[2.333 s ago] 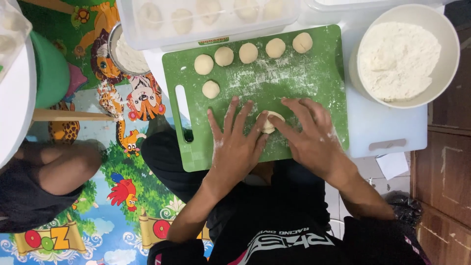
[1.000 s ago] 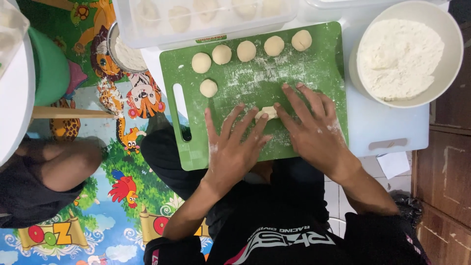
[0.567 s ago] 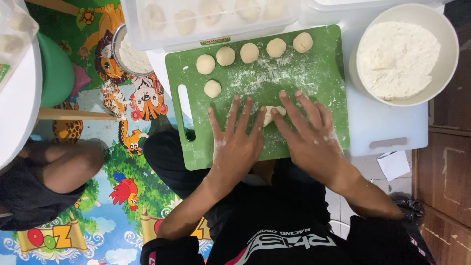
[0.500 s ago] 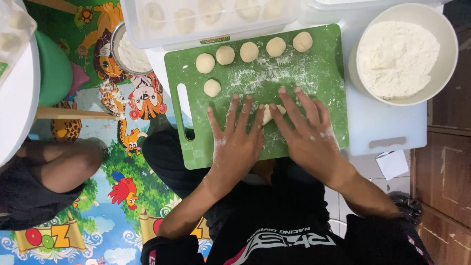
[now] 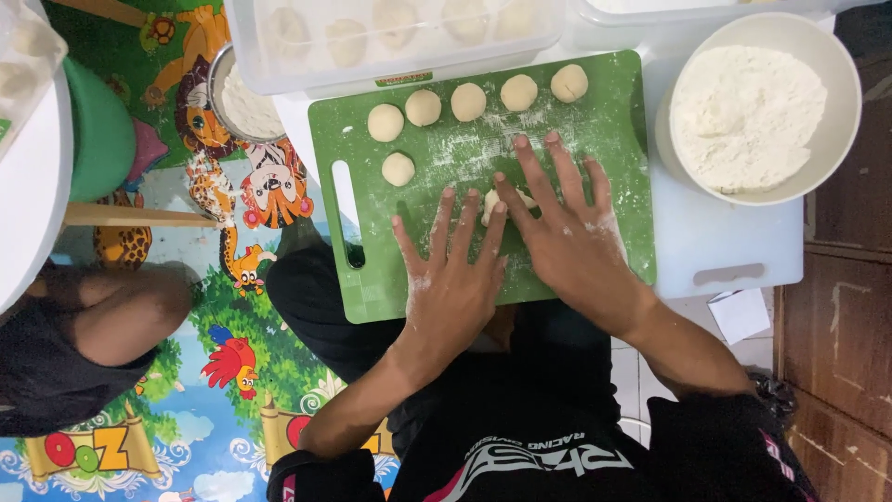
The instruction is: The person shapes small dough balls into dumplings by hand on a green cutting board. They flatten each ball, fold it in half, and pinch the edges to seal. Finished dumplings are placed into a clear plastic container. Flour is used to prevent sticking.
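A green floured cutting board (image 5: pixel 604 112) lies in front of me. My left hand (image 5: pixel 452 279) and my right hand (image 5: pixel 567 232) rest flat on it, fingers spread, side by side. Between and under their fingertips shows a pale piece of dough (image 5: pixel 490 199), mostly covered. Several round dough balls sit along the board's far edge, such as one (image 5: pixel 468 100) in the middle of the row, and a single ball (image 5: pixel 398 169) lies lower at the left.
A white bowl of flour (image 5: pixel 748 107) stands at the right on a white cutting board (image 5: pixel 734 251). A clear plastic tray of dough pieces (image 5: pixel 390 37) sits beyond the green board, a small metal bowl of flour (image 5: pixel 243 100) at its left. Another person's arm (image 5: pixel 102 311) lies at the left.
Both hands have slid back and forth over the dough on the board and now reach a little further forward. The dough balls have not moved.
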